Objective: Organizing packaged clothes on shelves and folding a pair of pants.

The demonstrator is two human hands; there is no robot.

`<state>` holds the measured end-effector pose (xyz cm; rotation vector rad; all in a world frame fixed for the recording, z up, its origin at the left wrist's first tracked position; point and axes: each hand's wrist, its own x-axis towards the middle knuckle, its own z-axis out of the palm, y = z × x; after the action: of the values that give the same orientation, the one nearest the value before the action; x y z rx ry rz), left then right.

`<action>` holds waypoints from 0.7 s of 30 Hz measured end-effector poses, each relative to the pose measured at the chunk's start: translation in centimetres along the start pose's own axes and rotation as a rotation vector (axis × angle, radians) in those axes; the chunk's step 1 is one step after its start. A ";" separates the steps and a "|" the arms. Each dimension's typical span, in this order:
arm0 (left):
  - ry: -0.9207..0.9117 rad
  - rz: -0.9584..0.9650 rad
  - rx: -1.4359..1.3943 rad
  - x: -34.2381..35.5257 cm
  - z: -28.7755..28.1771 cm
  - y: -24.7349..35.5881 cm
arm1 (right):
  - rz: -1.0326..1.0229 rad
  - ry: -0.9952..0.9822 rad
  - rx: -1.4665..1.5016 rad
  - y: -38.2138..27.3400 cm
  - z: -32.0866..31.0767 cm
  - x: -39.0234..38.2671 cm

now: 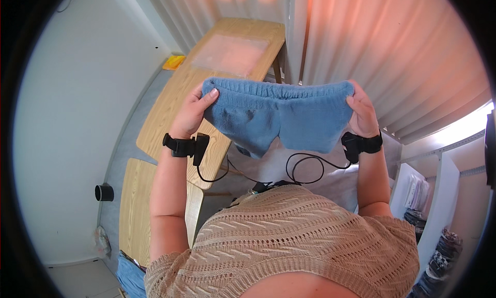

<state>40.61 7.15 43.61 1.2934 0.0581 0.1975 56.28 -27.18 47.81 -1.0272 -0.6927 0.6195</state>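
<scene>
A pair of blue fleecy pants point(279, 114) with a gathered elastic waistband hangs in front of me, held up by its two top corners. My left hand point(194, 109) is closed on the left end of the waistband, thumb on the near side. At the opposite end my right hand point(362, 112) grips the waistband the same way, so the cloth is spread between the hands. The lower legs of the pants hang away from me and are mostly hidden. Black straps with small boxes and thin cables sit on both wrists.
Beyond my left hand stands a wooden table point(170, 109) with a clear plastic sheet point(231, 54) on it. Nearer is a second wooden table point(135, 210). A yellow packet point(174, 62) and a black bin point(104, 192) lie by the wall. White shelves point(439, 194) hold folded clothes at right; curtains point(382, 55) hang behind.
</scene>
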 end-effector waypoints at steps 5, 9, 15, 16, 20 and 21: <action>0.284 0.036 0.123 3.0 0.1 -3.1 | 0.133 0.254 -0.049 4.0 -0.5 4.0; 0.587 0.154 0.198 4.9 2.8 -5.0 | 0.073 0.508 -0.204 7.4 2.4 6.4; 0.513 0.368 0.536 4.4 9.0 -4.1 | -0.119 0.405 -0.485 10.8 10.2 7.5; 0.508 0.385 0.617 4.4 9.0 -4.5 | -0.116 0.409 -0.486 11.2 10.4 7.4; 0.485 0.389 0.469 3.9 9.1 -5.1 | -0.106 0.413 -0.398 11.8 9.8 6.9; 0.463 0.371 0.534 3.7 9.1 -5.0 | -0.103 0.405 -0.391 11.9 9.6 6.9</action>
<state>46.21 -2.08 41.59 1.7615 0.2809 0.8430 51.70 -12.27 41.86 -1.4192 -0.5111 0.1741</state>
